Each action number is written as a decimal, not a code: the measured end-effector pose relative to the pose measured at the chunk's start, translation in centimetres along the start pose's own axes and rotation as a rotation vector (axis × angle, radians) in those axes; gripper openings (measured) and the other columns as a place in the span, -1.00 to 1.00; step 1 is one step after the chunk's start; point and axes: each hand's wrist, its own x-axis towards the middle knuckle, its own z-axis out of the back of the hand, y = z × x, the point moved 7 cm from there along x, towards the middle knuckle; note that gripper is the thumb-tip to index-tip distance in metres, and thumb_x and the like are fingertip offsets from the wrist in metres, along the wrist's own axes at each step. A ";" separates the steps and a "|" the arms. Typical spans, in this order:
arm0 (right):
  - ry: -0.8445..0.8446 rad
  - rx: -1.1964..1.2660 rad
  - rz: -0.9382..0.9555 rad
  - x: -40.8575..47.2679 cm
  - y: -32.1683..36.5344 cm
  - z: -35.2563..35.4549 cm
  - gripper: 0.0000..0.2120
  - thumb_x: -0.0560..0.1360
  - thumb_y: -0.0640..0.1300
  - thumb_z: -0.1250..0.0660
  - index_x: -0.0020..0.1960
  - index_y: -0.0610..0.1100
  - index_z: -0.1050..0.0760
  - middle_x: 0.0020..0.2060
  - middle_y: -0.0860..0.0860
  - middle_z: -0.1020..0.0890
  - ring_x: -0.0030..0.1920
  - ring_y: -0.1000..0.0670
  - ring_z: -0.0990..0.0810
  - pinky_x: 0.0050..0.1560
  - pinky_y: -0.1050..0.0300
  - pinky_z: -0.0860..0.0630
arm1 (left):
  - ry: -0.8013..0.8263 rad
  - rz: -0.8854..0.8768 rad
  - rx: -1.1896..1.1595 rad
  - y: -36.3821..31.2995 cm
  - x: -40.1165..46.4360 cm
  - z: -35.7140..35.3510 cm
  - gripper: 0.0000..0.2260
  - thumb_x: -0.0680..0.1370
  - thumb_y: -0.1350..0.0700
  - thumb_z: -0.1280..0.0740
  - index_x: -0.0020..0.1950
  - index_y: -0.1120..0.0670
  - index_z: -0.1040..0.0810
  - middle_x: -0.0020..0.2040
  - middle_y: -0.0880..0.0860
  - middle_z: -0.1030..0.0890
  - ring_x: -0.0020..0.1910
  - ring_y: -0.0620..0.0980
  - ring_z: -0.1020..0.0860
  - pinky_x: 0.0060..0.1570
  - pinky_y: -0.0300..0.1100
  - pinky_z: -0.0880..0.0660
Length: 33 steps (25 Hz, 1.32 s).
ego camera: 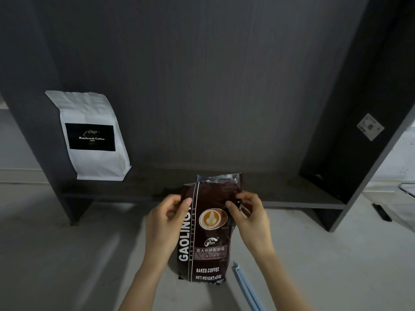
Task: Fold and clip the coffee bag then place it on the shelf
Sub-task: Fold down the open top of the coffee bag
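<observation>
white coffee bag (93, 135): black label, upright at the left end of the dark shelf (157, 189), against its side panel. left hand (167, 223): fingers curled, thumb on the front, pinching the upper left edge of the brown coffee bag (207, 232). brown coffee bag: upright on the pale counter (56, 254) just in front of the shelf, top open, silver lining showing. right hand (249, 217): fingers closed on the bag's upper right edge. blue clip (246, 288): long, thin, lying on the counter right of the bag, untouched. sticker (370, 126): on the shelf's right side panel.
</observation>
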 end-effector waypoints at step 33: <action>0.033 0.156 -0.044 -1.4 -2.7 0.6 -0.75 0.45 -0.28 -0.29 -0.09 0.09 -0.54 -0.13 -0.02 -0.67 -0.11 0.14 -0.63 -0.17 0.40 -0.54 | 0.073 0.036 -0.191 1.8 0.0 -0.4 -0.83 0.47 0.23 -0.30 -0.21 -0.05 -0.49 -0.19 -0.08 -0.60 -0.25 -0.40 -0.55 -0.24 -0.58 -0.40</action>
